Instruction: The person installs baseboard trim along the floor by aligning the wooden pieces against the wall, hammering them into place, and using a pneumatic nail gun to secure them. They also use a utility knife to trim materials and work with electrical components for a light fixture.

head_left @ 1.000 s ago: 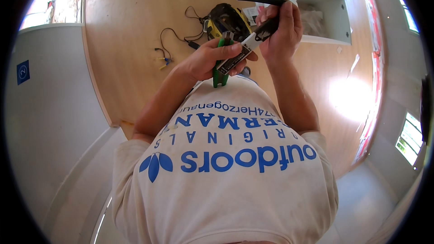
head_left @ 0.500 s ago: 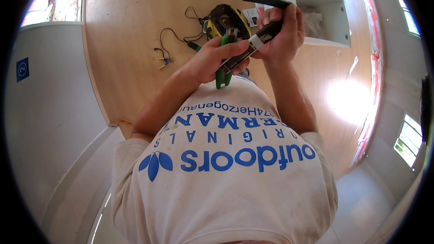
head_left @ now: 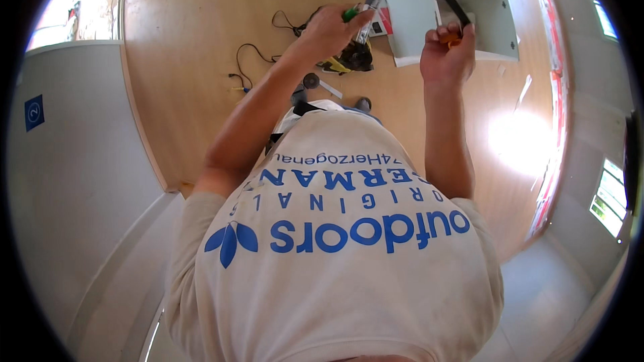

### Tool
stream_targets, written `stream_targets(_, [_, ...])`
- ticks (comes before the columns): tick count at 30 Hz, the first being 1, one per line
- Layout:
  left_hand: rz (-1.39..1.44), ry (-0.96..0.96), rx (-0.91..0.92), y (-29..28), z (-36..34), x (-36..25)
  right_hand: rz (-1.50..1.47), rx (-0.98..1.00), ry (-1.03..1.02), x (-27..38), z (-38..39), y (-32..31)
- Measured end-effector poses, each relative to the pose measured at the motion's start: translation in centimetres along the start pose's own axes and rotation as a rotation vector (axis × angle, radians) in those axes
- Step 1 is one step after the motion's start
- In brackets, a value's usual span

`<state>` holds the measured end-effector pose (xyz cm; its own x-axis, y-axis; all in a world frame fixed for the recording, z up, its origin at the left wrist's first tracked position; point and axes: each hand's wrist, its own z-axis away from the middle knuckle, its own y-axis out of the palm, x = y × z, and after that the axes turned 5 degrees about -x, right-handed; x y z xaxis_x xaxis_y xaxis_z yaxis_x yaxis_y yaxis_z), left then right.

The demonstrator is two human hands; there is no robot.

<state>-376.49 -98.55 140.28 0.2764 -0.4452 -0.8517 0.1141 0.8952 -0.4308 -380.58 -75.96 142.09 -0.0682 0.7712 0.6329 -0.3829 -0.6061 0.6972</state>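
My left hand (head_left: pixel 332 30) reaches forward, closed around green-handled pliers (head_left: pixel 350 13) and a narrow dark-and-pale strip (head_left: pixel 366 25). The strip looks like a flat sleeve and stands up past the fingers. Apart from it, to the right, my right hand (head_left: pixel 448 57) is raised and closed on a flat black strip (head_left: pixel 453 3). That strip points up and to the left, and a bit of orange shows at its base between the fingers. Whether the orange belongs to the strip I cannot tell. Beneath my left hand lies a yellow-and-black bag-like object (head_left: pixel 350 60), partly hidden.
An open white cabinet (head_left: pixel 406 23) stands ahead on the right, over the wood-coloured floor (head_left: pixel 194 13). Black cables (head_left: pixel 247 53) trail at left-centre. A round dark disc (head_left: pixel 311 80) lies near my feet. A grey wall (head_left: pixel 74 127) rises on the left.
My hands have moved apart. The left went forward with the pliers and the labelled strip; the right moved right with the black strip, which now points more upright, and let go of the labelled one.
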Motion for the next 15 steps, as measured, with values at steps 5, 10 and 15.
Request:
stream_targets(5, [0.469, 0.065, -0.102, 2.1, 0.9, 0.3, -0.006, 0.012, 0.261, -1.8, 2.3, -2.4])
stream_targets(10, [1.158, -0.087, -0.083, 3.9, 3.8, -3.8, 0.117, 0.172, 0.373, -3.5, 5.5, -1.0])
stream_targets(15, [1.164, -0.170, -0.200, 2.2, 3.5, -2.1, 0.089, 0.180, 0.549, -2.1, 6.2, -0.4])
